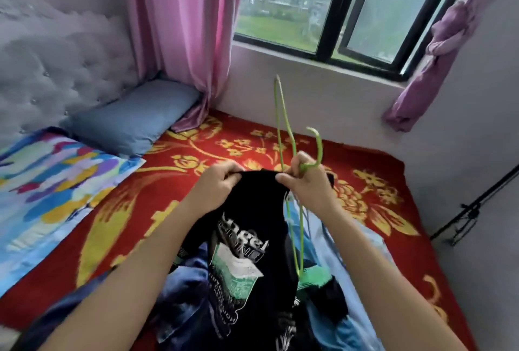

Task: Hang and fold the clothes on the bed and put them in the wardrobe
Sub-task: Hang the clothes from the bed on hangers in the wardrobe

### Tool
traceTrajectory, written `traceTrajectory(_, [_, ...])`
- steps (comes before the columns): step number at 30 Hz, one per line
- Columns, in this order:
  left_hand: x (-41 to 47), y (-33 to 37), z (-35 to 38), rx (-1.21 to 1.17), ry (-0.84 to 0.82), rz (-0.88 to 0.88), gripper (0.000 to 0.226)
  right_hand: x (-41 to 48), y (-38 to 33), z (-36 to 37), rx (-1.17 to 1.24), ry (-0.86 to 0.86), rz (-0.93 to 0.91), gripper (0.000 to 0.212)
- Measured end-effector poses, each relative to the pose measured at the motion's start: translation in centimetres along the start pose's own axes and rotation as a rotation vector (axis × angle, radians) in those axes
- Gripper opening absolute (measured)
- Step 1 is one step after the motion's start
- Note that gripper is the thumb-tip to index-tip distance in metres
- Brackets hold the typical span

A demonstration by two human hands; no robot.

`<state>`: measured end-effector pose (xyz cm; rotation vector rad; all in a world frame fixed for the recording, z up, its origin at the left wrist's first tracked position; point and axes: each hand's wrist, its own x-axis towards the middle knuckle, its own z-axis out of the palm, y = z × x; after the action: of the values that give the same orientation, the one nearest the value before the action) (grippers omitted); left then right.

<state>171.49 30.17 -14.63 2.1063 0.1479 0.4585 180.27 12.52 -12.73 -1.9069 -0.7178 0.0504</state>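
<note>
Pinching black shirt (247,224) edge between fingers (234,168), left hand (222,180), right hand (304,178) also gripping hanger (319,144)

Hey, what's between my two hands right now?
Head view: the edge of the black T-shirt stretches between the left hand and the right hand.

Bed (404,182): covered by a red blanket (213,137) with gold flowers.
Head end: a blue pillow (134,120) is laid beside a multicoloured sheet (56,182).
Near edge: a heap of clothes (351,255) is piled.

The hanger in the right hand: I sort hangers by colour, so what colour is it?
The hanger is light green, plain, shown best in the head view.
</note>
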Motion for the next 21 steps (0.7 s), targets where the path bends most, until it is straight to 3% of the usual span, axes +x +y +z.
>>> traceTrajectory(4, [-5.2,-4.6,1.7,-0.162,-0.182,-0.198,0.014,-2.9,3.6,3.9,0.005,-0.136,0.175,0.046])
traceTrajectory(7, [-7.5,-6.0,2.6,-0.081,-0.294,-0.237,0.016,-4.5,3.8,6.5,0.042,-0.237,0.21,0.046])
traceTrajectory(9, [-8.4,-6.1,2.6,-0.129,-0.259,-0.262,0.007,-5.0,3.4,7.8,0.017,-0.289,0.191,0.045])
traceTrajectory(11, [-9.2,-6.5,2.3,-0.254,-0.165,-0.324,0.016,-4.8,2.9,8.2,0.044,-0.3,0.182,0.04])
traceTrajectory(15, [-11.2,-7.3,0.8,-0.337,-0.019,-0.431,0.019,-3.8,3.0,5.4,0.287,-0.277,0.31,0.033])
traceTrajectory(19, [-13.2,-8.3,-0.7,-0.274,0.041,-0.379,0.003,-4.2,5.2,1.2,-0.153,-0.534,0.314,0.053])
traceTrajectory(21, [-14.2,-8.5,-0.9,-0.316,0.038,-0.412,0.01,-4.8,6.1,-0.3,-0.442,-0.607,0.284,0.046])
